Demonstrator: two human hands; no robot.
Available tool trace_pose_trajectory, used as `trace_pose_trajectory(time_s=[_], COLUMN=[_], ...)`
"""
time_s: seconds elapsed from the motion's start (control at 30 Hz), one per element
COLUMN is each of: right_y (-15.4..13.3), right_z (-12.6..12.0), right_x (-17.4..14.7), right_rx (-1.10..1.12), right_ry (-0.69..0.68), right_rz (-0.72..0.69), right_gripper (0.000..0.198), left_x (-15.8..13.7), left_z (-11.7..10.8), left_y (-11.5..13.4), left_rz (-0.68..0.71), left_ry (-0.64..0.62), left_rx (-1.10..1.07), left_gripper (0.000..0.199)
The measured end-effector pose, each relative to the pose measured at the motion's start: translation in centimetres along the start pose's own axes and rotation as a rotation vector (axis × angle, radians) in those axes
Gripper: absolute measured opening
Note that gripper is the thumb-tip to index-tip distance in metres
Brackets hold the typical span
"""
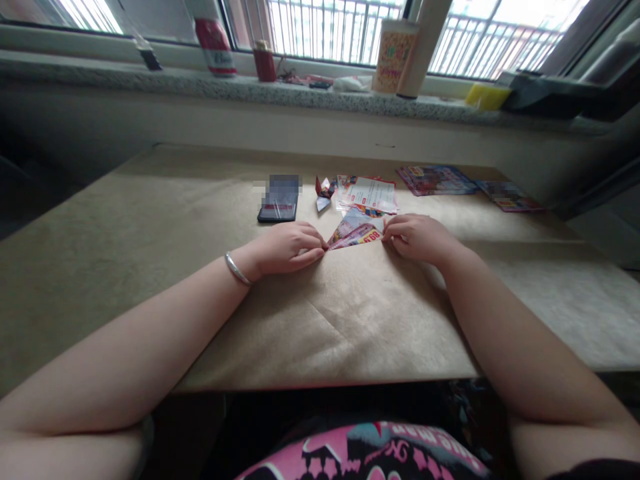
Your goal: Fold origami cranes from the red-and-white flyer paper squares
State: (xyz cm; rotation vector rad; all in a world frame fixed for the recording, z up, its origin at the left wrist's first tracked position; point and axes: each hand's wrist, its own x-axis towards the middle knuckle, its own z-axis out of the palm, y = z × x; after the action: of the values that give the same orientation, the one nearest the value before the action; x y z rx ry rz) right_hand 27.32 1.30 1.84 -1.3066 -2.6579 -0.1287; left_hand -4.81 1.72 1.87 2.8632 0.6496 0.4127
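Note:
A printed sheet of paper [356, 230], folded into a triangle, lies on the table between my hands. My left hand [293, 248] pinches its left corner, fingers closed. At the right corner, my right hand [415, 237] has its thumb and fingers closed on the paper's edge. Just beyond the triangle stands a small folded paper figure [324, 192] with pointed tips. Beside that figure is a stack of printed paper sheets [370, 193]. A phone [280, 199] lies to the left, past my left hand.
Colourful leaflets [435, 180] and another printed pile [510, 196] lie at the back right of the table [150, 253]. On the windowsill [300, 97] are a red can [215, 47], a red bottle [264, 61], a patterned cup [394, 57] and a yellow object [487, 97].

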Motion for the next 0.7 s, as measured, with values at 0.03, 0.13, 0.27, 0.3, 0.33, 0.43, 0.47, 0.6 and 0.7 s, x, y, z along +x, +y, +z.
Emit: trace_pose_trajectory(time_s=[0.03,0.13,0.27,0.3,0.33,0.43,0.47,0.6,0.7], right_y=[0.1,0.6,1.2,1.3,1.4,0.9,0.6,-1.0,-1.8], right_z=[0.0,0.0,0.1,0.2,0.3,0.8,0.9,1.0,1.2], right_x=[-0.1,-0.2,-0.3,-0.4,-0.4,-0.4,-0.4,0.1,0.4], right_rx=[-0.001,-0.009,-0.002,0.009,0.019,0.033,0.033,0.006,0.061], right_ry=[-0.001,-0.008,-0.02,-0.015,-0.004,0.065,0.107,0.289,0.339], right_rz=[0.003,0.026,0.054,0.058,0.065,0.146,0.194,0.334,0.371], right_gripper=[0.028,0.028,0.025,0.025,0.024,0.021,0.019,0.017,0.02], left_x=[0.0,0.0,0.1,0.0,0.0,-0.1,-0.1,-0.2,-0.1], left_z=[0.0,0.1,0.0,0.0,0.0,0.1,0.1,0.5,0.9], left_y=[0.0,-0.1,-0.2,-0.3,-0.4,-0.6,-0.6,-0.4,-0.4], left_rz=[0.002,0.005,0.003,0.003,0.001,-0.021,-0.039,-0.165,-0.281], left_ry=[0.006,0.01,0.017,0.019,0.02,0.03,0.035,0.064,0.108], left_rx=[-0.002,-0.004,-0.043,-0.058,-0.071,-0.078,-0.07,-0.027,-0.103], left_gripper=[0.035,0.035,0.036,0.036,0.036,0.033,0.032,0.028,0.02])
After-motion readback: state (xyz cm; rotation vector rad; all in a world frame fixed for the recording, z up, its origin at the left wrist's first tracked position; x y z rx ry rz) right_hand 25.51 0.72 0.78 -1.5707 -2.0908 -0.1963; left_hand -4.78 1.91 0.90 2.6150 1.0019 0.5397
